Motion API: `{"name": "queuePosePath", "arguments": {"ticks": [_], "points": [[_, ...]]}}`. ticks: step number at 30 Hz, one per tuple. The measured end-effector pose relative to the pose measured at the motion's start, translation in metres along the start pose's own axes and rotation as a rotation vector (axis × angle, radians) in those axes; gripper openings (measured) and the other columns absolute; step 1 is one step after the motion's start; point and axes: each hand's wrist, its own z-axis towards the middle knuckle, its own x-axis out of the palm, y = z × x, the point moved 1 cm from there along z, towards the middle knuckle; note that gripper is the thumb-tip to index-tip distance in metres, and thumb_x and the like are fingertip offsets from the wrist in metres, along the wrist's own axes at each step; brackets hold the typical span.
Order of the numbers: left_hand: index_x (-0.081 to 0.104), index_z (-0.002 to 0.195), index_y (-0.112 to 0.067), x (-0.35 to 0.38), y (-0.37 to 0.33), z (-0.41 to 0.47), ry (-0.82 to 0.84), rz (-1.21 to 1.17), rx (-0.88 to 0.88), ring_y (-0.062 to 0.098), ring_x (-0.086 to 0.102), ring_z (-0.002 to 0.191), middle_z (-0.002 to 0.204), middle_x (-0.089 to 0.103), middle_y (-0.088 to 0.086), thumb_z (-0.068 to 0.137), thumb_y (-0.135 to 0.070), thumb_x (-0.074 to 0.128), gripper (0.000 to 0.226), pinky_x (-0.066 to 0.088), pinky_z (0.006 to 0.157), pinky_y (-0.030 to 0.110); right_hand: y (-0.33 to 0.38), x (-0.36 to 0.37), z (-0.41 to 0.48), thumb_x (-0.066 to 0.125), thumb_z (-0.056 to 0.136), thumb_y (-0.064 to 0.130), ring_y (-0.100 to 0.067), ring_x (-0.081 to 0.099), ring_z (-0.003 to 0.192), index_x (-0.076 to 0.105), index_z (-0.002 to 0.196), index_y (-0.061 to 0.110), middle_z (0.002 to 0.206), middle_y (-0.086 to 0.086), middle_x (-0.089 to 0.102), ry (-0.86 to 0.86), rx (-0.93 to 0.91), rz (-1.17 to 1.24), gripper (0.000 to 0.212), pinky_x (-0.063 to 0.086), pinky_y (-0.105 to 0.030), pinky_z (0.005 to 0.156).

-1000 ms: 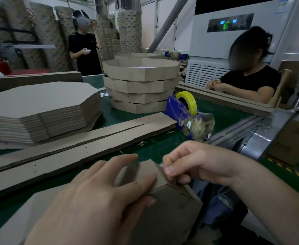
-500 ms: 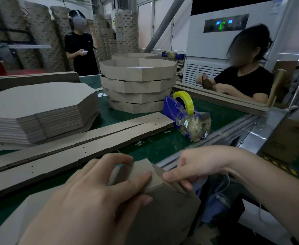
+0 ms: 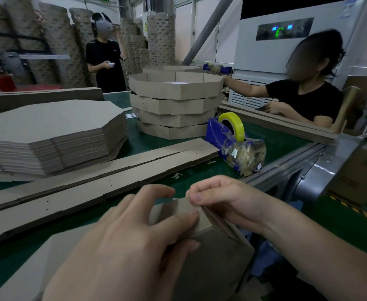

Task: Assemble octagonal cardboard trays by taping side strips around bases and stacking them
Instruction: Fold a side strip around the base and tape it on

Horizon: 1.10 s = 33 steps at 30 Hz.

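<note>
**Both grips on a tray at the near table edge**

The tray [image 3: 213, 263] lies at the near edge of the table [image 3: 271, 146], with one corner raised between the hands. The left grip [image 3: 121, 246] is spread over that corner, fingers on top and thumb against the wall below, clamped on the tray. The right grip [image 3: 223, 203] pinches the top edge of the strip [image 3: 221, 227] just beside it, thumb and forefinger closed on the cardboard. The hands hide the corner joint.

Just beyond, spare strips [image 3: 117, 172] lie lengthwise across the table. To their right stands a blue tape dispenser [image 3: 217, 135] with a yellow roll [image 3: 232, 124], crumpled clear film bunched at its front. A pile of flat bases [image 3: 52, 135] sits to the left, and a stack [image 3: 176, 105] of four finished trays stands behind.

The table top is dark green. A seated person [image 3: 304, 98] in black reaches toward the stack. Another person [image 3: 104, 64], wearing a headset, stands at the back before tall cardboard columns [image 3: 160, 40]. A white unit [image 3: 286, 51] shows a lit display.

The tray is plain grey-brown cardboard, unprinted.
</note>
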Motion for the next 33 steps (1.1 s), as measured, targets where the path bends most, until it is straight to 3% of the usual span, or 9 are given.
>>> {"name": "queuePosePath", "arguments": {"ticks": [5,13,16,19,22,24,26,29,33], "points": [[0.076,0.088,-0.038,0.004,0.001,0.002,-0.002,0.001,0.009,0.019,0.066,0.071,0.101,0.067,-0.002,0.074,-0.052,0.049,0.033,0.055,0.046,0.037,-0.003,0.002,-0.001,0.066,0.076,0.033,-0.010,0.053,0.065,0.066,0.064,0.024,0.068,0.003,0.056,-0.025,-0.039,0.016,0.015,0.041,-0.026,0.068],[0.076,0.088,-0.037,0.009,0.000,0.005,-0.021,-0.008,0.032,0.020,0.067,0.068,0.099,0.068,0.001,0.076,-0.050,0.049,0.033,0.054,0.044,0.039,-0.001,-0.002,-0.003,0.064,0.080,0.028,-0.008,0.054,0.065,0.066,0.063,0.025,0.066,0.007,0.057,-0.005,-0.036,0.022,0.017,0.042,-0.023,0.067],[0.073,0.091,-0.040,0.011,0.002,0.006,-0.030,-0.018,0.048,0.021,0.066,0.067,0.100,0.067,0.000,0.077,-0.051,0.050,0.030,0.053,0.044,0.039,0.000,-0.003,-0.003,0.060,0.085,0.034,-0.006,0.054,0.066,0.067,0.064,0.027,0.067,0.008,0.059,-0.049,-0.017,-0.121,0.022,0.043,-0.018,0.067],[0.073,0.092,-0.042,0.008,0.004,0.004,-0.037,-0.024,0.027,0.018,0.066,0.070,0.101,0.067,-0.004,0.078,-0.053,0.049,0.030,0.053,0.044,0.035,0.009,-0.025,-0.003,0.051,0.092,0.044,-0.006,0.060,0.066,0.072,0.071,0.031,0.075,0.009,0.070,-0.325,-0.051,-0.370,0.033,0.048,-0.020,0.064],[0.073,0.091,-0.043,0.005,0.006,0.003,-0.028,-0.005,0.016,0.016,0.066,0.073,0.101,0.066,-0.007,0.078,-0.054,0.047,0.032,0.053,0.047,0.032,0.017,-0.086,-0.006,0.056,0.094,0.032,-0.009,0.058,0.066,0.069,0.078,0.030,0.076,0.012,0.069,-0.944,-0.124,-0.557,0.020,0.044,-0.023,0.060],[0.074,0.090,-0.043,0.005,0.006,0.003,-0.023,0.006,0.011,0.016,0.066,0.072,0.100,0.066,-0.007,0.077,-0.054,0.047,0.032,0.052,0.046,0.030,0.018,-0.135,-0.009,0.057,0.094,0.034,-0.016,0.058,0.085,0.068,0.092,0.028,0.101,0.004,0.066,-1.217,0.018,-0.767,0.013,0.046,-0.031,0.071],[0.074,0.088,-0.041,0.006,0.004,0.004,-0.021,0.001,0.016,0.017,0.066,0.069,0.099,0.067,-0.005,0.077,-0.053,0.048,0.032,0.051,0.043,0.030,0.012,-0.173,-0.009,0.054,0.094,0.041,-0.021,0.057,0.091,0.068,0.107,0.023,0.112,-0.004,0.062,-1.205,0.233,-0.812,0.026,0.046,-0.034,0.079],[0.075,0.087,-0.040,0.007,0.000,0.007,0.002,-0.004,0.030,0.017,0.065,0.068,0.098,0.067,-0.005,0.076,-0.052,0.048,0.031,0.052,0.043,0.031,0.003,-0.195,-0.003,0.056,0.092,0.045,-0.017,0.047,0.063,0.071,0.103,0.021,0.076,-0.003,0.057,-1.107,0.354,-0.596,0.030,0.036,-0.027,0.055],[0.073,0.087,-0.043,0.006,-0.001,0.008,0.041,0.012,0.009,0.014,0.065,0.068,0.098,0.067,-0.008,0.075,-0.054,0.046,0.032,0.051,0.047,0.026,0.002,-0.201,0.005,0.068,0.085,0.032,-0.011,0.032,0.050,0.074,0.080,0.017,0.055,0.003,0.054,-1.168,0.308,-0.317,0.016,0.026,-0.024,0.044]]}}
